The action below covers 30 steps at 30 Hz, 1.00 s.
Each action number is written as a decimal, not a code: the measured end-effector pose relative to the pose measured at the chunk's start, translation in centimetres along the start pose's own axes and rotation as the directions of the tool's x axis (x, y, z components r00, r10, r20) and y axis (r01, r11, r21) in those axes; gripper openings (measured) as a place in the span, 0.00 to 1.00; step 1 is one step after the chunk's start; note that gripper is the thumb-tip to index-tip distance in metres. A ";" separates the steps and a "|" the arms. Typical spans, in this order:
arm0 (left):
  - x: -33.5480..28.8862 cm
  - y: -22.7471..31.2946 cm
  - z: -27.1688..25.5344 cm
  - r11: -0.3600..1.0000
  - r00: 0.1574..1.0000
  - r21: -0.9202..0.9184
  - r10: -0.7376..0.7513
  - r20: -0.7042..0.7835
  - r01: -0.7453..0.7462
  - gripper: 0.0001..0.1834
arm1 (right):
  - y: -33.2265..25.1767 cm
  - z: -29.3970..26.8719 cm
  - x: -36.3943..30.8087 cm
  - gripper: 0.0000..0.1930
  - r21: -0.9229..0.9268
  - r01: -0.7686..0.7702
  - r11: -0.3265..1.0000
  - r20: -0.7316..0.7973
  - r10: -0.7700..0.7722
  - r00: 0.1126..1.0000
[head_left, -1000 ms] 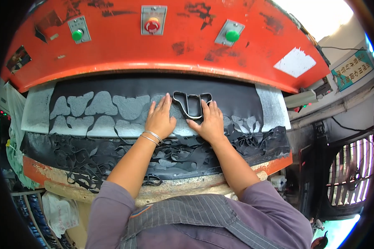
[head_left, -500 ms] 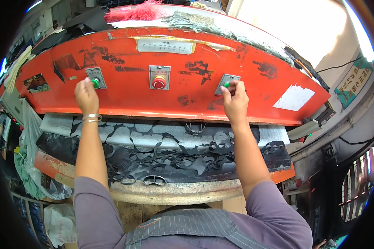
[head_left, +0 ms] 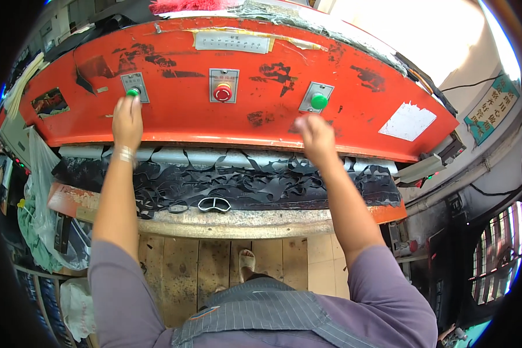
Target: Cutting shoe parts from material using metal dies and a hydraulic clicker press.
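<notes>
My left hand [head_left: 128,123] is raised at the red machine beam [head_left: 185,110], its blurred fingertips just below the left green push button [head_left: 133,92]; whether they touch it I cannot tell. Below and left of the right green push button [head_left: 319,101] is my right hand [head_left: 317,138], apart from it and smeared by motion. Between them sits a red stop button [head_left: 222,92]. Under the beam, black sheet scrap full of cut-out holes [head_left: 255,182] covers the machine bed. A small metal outline shaped like a cutting die [head_left: 214,205] lies at its front edge.
A worn pale ledge [head_left: 261,226] runs along the bed's front, with wooden flooring [head_left: 180,267] and my sandalled foot [head_left: 247,261] below. Clear plastic bags [head_left: 37,203] hang at the left. Pink fibre [head_left: 185,6] and a grey sheet lie on the beam's top.
My right hand has come down off the right green button; my left hand has dropped slightly. The beam now hides a metal loop seen on the bed before. More floor and my foot show.
</notes>
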State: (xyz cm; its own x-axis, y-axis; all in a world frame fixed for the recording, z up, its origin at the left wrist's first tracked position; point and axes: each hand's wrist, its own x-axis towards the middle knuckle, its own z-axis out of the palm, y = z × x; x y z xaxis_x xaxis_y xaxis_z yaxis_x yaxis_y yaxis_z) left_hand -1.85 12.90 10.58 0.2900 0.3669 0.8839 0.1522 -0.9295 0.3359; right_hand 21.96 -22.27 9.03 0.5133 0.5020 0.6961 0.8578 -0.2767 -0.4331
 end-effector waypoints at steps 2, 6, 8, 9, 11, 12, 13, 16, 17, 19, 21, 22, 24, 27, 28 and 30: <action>2.6 -3.5 -0.9 0.978 0.994 0.206 -0.008 0.112 -0.015 0.19 | -0.8 0.3 2.7 0.13 0.078 0.045 0.996 -0.096 -0.037 0.995; 1.8 0.6 -2.9 0.984 0.850 0.103 -0.177 0.496 0.145 0.19 | -2.4 -0.1 0.0 0.13 0.081 -0.068 0.994 0.110 0.059 0.992; -5.7 3.9 -3.1 0.955 0.769 -0.016 -0.228 0.597 0.296 0.17 | -2.7 -0.4 -6.1 0.11 0.053 0.092 0.994 0.304 -0.104 0.947; -9.7 5.5 -3.2 0.985 0.730 0.039 -0.149 0.667 0.165 0.18 | -3.6 -1.2 -8.9 0.13 0.058 0.036 0.998 0.566 -0.062 0.822; -15.4 8.1 -4.6 0.979 0.633 0.043 -0.163 0.757 0.201 0.18 | -4.5 -1.1 -14.5 0.26 0.110 0.161 0.981 0.692 -0.192 0.695; -17.3 9.1 -5.5 0.969 0.586 0.078 -0.206 0.784 0.235 0.18 | -5.1 -0.7 -16.0 0.29 0.129 0.158 0.979 0.785 -0.198 0.587; -18.8 9.9 -6.0 0.955 0.538 0.113 -0.249 0.805 0.273 0.17 | -5.6 -0.4 -17.7 0.31 0.116 0.208 0.971 0.747 -0.223 0.627; -22.2 10.9 -6.4 0.981 0.743 0.028 -0.165 0.649 0.194 0.14 | -6.5 1.0 -20.5 0.27 0.017 0.233 0.972 0.644 -0.189 0.741; -22.5 11.0 -6.2 0.981 0.740 0.032 -0.167 0.651 0.193 0.14 | -6.6 1.6 -20.7 0.24 -0.059 0.226 0.972 0.627 -0.140 0.767; -22.7 10.8 -5.3 0.982 0.796 0.156 -0.180 0.577 0.109 0.11 | -6.6 2.3 -20.4 0.21 -0.146 0.182 0.972 0.619 -0.054 0.783; -23.2 10.5 -4.9 0.981 0.793 0.161 -0.181 0.582 0.106 0.10 | -6.2 2.5 -20.2 0.22 -0.148 0.195 0.970 0.650 -0.053 0.758; -22.8 10.6 -4.6 0.979 0.781 0.173 -0.192 0.594 0.110 0.09 | -5.9 2.4 -19.8 0.22 -0.157 0.181 0.971 0.645 -0.038 0.763; -22.0 10.6 -4.1 0.978 0.767 0.177 -0.194 0.612 0.106 0.09 | -5.1 2.0 -18.6 0.15 -0.067 0.237 0.969 0.701 -0.123 0.703; -21.5 9.7 -4.6 0.978 0.746 0.133 -0.207 0.633 0.158 0.09 | -3.4 1.0 -12.5 0.14 0.187 0.134 0.973 0.917 -0.222 0.333; -20.9 9.5 -4.7 0.977 0.716 0.115 -0.210 0.665 0.180 0.10 | -2.8 1.1 -9.5 0.14 0.172 0.049 0.984 0.937 -0.179 0.299; -19.5 8.7 -4.6 0.969 0.631 0.109 -0.227 0.742 0.220 0.11 | 1.8 3.7 -4.2 0.08 0.260 0.386 0.885 0.743 -0.439 0.505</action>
State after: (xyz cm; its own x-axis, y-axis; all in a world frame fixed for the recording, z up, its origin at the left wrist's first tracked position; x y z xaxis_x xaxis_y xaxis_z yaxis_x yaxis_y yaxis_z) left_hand -10.52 -2.51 -2.26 0.8493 0.4700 0.2404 0.3146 -0.8163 0.4844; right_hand 21.25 -21.88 3.25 -0.1355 0.9839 0.1166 0.9510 0.1622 -0.2633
